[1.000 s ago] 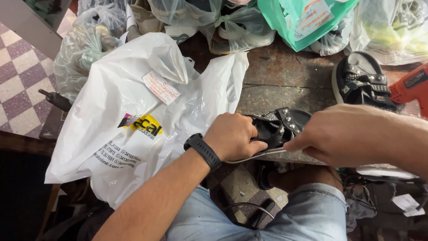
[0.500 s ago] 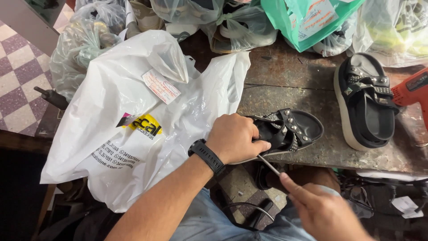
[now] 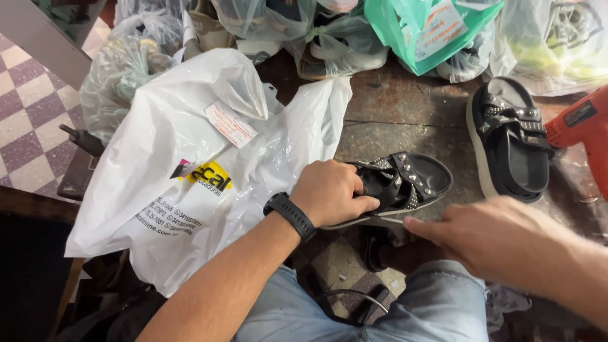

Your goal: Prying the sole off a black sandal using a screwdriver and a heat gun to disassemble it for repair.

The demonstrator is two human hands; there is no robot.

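My left hand (image 3: 332, 190), with a black watch (image 3: 290, 215) on its wrist, grips the near end of a black studded sandal (image 3: 415, 180) and presses it onto the worn workbench (image 3: 405, 114). My right hand (image 3: 500, 240) comes in from the lower right. Its fingertips pinch a thin metal tool (image 3: 389, 219) whose tip lies against the pale sole edge of the sandal, just below my left thumb. Most of the tool is hidden in my right hand.
A matching black platform sandal (image 3: 510, 136) lies at the right of the bench, beside an orange-red power tool (image 3: 582, 126). A large white plastic bag (image 3: 183, 171) covers the left. Clear bags of shoes (image 3: 329, 44) and a green bag (image 3: 430, 28) line the back.
My right hand left the top of the sandal, dropped toward my lap with the thin tool, then returned to the sole edge. My left hand kept its grip.
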